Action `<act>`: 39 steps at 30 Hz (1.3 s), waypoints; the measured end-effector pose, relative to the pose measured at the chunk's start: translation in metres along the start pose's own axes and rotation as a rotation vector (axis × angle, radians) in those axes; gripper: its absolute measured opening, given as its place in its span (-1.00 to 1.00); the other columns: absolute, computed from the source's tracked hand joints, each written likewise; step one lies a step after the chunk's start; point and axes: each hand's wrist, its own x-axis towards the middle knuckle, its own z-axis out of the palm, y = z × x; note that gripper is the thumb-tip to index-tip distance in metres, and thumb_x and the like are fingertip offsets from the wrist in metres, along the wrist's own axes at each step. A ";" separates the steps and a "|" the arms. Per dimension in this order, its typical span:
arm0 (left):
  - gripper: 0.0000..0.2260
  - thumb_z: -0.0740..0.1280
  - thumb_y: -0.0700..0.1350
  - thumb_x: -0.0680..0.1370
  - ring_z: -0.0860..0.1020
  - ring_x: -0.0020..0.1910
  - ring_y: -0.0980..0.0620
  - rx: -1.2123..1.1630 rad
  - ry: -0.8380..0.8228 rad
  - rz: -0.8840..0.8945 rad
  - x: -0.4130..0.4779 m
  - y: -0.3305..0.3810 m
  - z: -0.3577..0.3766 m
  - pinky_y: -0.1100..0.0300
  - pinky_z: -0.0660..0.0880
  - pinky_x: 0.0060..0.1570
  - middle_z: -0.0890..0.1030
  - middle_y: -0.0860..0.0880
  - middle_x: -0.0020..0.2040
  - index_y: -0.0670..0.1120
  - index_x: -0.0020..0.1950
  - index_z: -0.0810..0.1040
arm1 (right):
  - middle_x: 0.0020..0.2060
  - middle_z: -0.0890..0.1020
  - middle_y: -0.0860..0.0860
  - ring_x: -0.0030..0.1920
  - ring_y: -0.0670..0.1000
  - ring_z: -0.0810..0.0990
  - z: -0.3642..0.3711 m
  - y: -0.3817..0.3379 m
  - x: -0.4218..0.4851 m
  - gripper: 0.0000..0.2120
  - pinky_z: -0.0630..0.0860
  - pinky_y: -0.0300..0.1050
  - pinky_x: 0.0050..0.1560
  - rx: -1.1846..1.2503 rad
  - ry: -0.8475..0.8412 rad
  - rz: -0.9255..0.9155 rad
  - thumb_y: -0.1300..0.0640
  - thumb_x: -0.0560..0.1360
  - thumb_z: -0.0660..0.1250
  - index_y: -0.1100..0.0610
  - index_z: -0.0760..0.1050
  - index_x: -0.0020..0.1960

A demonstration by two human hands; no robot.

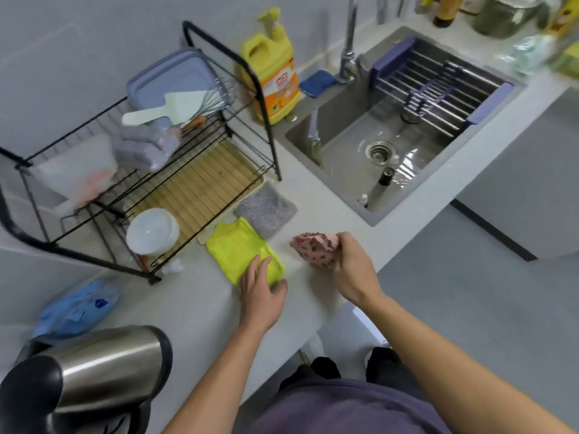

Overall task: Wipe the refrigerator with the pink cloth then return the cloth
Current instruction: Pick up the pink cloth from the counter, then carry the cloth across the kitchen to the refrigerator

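Observation:
The pink cloth (313,247), dotted with dark spots, is bunched up in my right hand (351,264) just above the white counter (200,308), near its front edge. My left hand (258,289) lies flat with spread fingers on the near end of a folded yellow cloth (238,245) to the left of the pink one. A grey cloth (266,209) lies just behind the yellow one. No refrigerator is in sight.
A black wire dish rack (125,170) with a white bowl (152,231) stands at the left. A steel kettle (94,368) sits at the near left beside a blue packet (75,308). The sink (391,136), tap and yellow detergent bottle (272,67) are behind.

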 end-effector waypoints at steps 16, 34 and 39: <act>-0.76 0.33 -0.26 0.67 0.59 0.23 0.13 -0.553 -0.376 0.148 -0.017 0.252 0.106 0.40 0.48 0.18 0.65 -0.02 0.27 -0.07 0.31 0.59 | -0.45 0.64 -0.11 -0.35 -0.21 0.62 -0.217 0.128 -0.092 -0.88 0.41 -0.42 -0.34 0.455 0.601 0.321 0.05 0.71 0.27 -0.01 0.47 -0.02; -0.88 0.32 -0.25 0.67 0.64 0.05 -0.11 -0.330 -0.853 0.144 -0.071 0.455 0.293 -0.05 0.54 0.18 0.69 -0.15 0.03 -0.11 0.14 0.63 | -0.35 0.67 0.03 -0.44 -0.04 0.58 -0.333 0.308 -0.183 -0.89 0.47 -0.12 -0.31 0.685 1.097 0.833 0.04 0.66 0.32 0.02 0.47 -0.03; -0.85 0.32 -0.19 0.68 0.68 0.09 -0.09 -0.207 -0.958 0.197 -0.053 0.507 0.338 0.04 0.56 0.16 0.71 -0.12 0.10 -0.10 0.20 0.64 | -0.23 0.67 0.00 -0.25 0.03 0.67 -0.358 0.336 -0.174 -0.87 0.59 0.02 -0.22 0.674 1.176 0.949 -0.03 0.67 0.32 0.00 0.48 0.00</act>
